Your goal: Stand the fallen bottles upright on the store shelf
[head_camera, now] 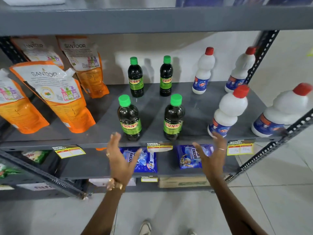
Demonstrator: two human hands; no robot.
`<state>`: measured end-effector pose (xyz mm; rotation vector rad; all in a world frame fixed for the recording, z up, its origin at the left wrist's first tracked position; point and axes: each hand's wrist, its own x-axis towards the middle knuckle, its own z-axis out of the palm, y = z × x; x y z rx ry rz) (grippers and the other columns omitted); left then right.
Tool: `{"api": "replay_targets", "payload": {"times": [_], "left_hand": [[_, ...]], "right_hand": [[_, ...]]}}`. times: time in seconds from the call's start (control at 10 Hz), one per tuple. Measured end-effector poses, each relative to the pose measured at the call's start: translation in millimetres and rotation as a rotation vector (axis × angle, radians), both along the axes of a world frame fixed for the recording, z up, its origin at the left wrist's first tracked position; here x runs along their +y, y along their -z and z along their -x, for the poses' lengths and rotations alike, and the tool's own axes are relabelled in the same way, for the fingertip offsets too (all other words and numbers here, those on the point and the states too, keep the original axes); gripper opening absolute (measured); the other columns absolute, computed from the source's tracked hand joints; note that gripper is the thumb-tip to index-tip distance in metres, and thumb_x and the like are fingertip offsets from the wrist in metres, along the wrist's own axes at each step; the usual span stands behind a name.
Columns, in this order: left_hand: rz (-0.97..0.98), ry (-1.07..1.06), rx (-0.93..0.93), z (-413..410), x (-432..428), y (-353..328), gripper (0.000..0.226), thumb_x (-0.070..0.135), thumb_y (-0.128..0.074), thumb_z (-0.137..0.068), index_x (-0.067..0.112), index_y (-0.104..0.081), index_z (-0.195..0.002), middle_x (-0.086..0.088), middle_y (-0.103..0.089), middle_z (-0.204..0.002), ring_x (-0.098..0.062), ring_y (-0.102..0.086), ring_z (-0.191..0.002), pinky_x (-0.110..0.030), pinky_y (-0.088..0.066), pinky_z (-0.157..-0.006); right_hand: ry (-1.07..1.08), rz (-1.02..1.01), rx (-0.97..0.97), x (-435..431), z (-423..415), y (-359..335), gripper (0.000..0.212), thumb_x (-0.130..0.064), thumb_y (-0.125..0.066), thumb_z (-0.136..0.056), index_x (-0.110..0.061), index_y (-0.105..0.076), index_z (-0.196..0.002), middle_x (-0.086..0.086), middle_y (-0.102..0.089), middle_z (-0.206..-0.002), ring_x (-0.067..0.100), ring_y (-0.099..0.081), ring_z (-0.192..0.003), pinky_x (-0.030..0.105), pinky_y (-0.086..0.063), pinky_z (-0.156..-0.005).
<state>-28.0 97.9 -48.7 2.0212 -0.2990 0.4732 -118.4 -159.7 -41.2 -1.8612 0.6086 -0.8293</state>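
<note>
Leftmost orange pouch point(15, 106) cut by left edge, price tags point(240, 148) unreadable

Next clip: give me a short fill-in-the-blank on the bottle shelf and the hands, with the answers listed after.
1. The dark bottles on the grey shelf have ____ caps.
2. The number of dark bottles standing upright is ____.
3. The white bottles have ____ caps.
4. The left hand and right hand are both ____, holding nothing.

Answers: green; four; red; open
</note>
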Motion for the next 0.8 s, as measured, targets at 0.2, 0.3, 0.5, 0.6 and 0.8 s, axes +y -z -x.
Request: {"api": "replay_targets", "payload": {"times": [0.2,0.3,0.5,0.6,0.8], "left_hand": [[-0.163,0.347,-0.032,60,-93,6,0.052,0.035,-0.067,-0.081,0.016,-0.048,-0.125,-0.008,-0.042,-0.141,-0.019,-0.031,-0.136,-0.028,-0.027,-0.113],[-0.169,0.382,-0.051,66,-128,-1,0.048,0.034,-0.062,-0.085,0.019,-0.046,-0.127,-0.003,-0.046,-0.139,-0.013,-0.03,-0.137,-0.027,-0.03,-0.111],[-0.216,0.406,-0.237,66,-149,-18,0.027,0.017,-0.064,-0.084,0.018,-0.058,-0.11,0.0,-0.066,-0.111,-0.013,-0.042,-0.129,-0.031,-0.039,-0.102],[-0.275,0.43,-0.356,57,-156,-39,0.025,0.011,-0.067,-0.082,0.012,-0.062,-0.107,-0.003,-0.068,-0.108,-0.017,-0.045,-0.126,-0.032,-0.041,-0.102],[-0.35,0.446,-0.711,24,-182,-132,0.025,0.013,-0.068,-0.082,0.002,-0.065,-0.105,-0.015,-0.066,-0.112,-0.029,-0.056,-0.113,-0.041,-0.045,-0.097]], "right_hand": [[-0.154,0.034,0.218,-99,4,-3,0.097,-0.026,-0.087,-0.064,-0.011,-0.033,-0.143,0.007,-0.054,-0.137,0.024,-0.052,-0.124,0.022,-0.045,-0.098],[-0.229,0.064,0.218,-112,-1,-9,0.051,-0.01,-0.083,-0.069,-0.02,-0.056,-0.112,-0.017,-0.066,-0.095,0.01,-0.065,-0.097,0.015,-0.047,-0.087],[-0.245,0.067,0.154,-118,-1,5,0.054,-0.025,-0.085,-0.066,-0.025,-0.061,-0.115,-0.022,-0.064,-0.096,0.003,-0.063,-0.09,0.053,-0.045,-0.099],[-0.265,0.093,0.165,-117,0,-4,0.059,-0.025,-0.085,-0.066,-0.019,-0.061,-0.119,-0.011,-0.064,-0.103,0.018,-0.063,-0.097,0.05,-0.047,-0.098],[-0.282,0.084,0.139,-118,15,-8,0.087,-0.034,-0.084,-0.066,-0.021,-0.042,-0.141,0.001,-0.053,-0.139,0.02,-0.05,-0.126,0.037,-0.043,-0.104]]}}
